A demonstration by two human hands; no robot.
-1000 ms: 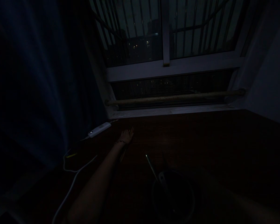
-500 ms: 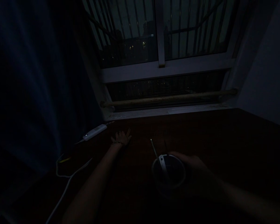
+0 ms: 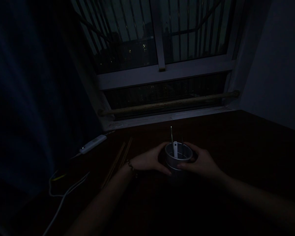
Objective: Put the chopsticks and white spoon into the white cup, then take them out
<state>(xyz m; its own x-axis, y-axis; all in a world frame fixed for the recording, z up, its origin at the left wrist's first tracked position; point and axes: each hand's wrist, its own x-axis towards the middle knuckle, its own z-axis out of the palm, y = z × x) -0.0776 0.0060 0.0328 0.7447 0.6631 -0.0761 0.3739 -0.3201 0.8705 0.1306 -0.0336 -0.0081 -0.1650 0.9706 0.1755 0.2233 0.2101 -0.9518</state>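
Observation:
A round, grey metal-looking cup (image 3: 172, 161) stands upright on the dark wooden table, its lower part lost in shadow. My right hand (image 3: 201, 162) grips its right side, with the thumb across the front below the rim. On the opposite side my left hand (image 3: 153, 160) curves around the cup, thumb in front and fingers behind. Inside the cup lean a flat white handle with a hole (image 3: 175, 149), a thin shiny rod (image 3: 171, 134) and a dark thin stick (image 3: 182, 144). Beside my left forearm lie long thin wooden sticks (image 3: 125, 152), like chopsticks.
A white power strip (image 3: 93, 144) lies at the table's left, near a dark blue curtain (image 3: 46, 98). White cables (image 3: 61, 203) and a small yellow strip (image 3: 59, 177) are closer. Behind the table are a barred window and a horizontal pole (image 3: 169, 104). The room is very dark.
My left hand has left the wooden sticks and come right to the cup. The cup, in my right hand, sits farther forward. The sticks now lie uncovered; the view has shifted slightly.

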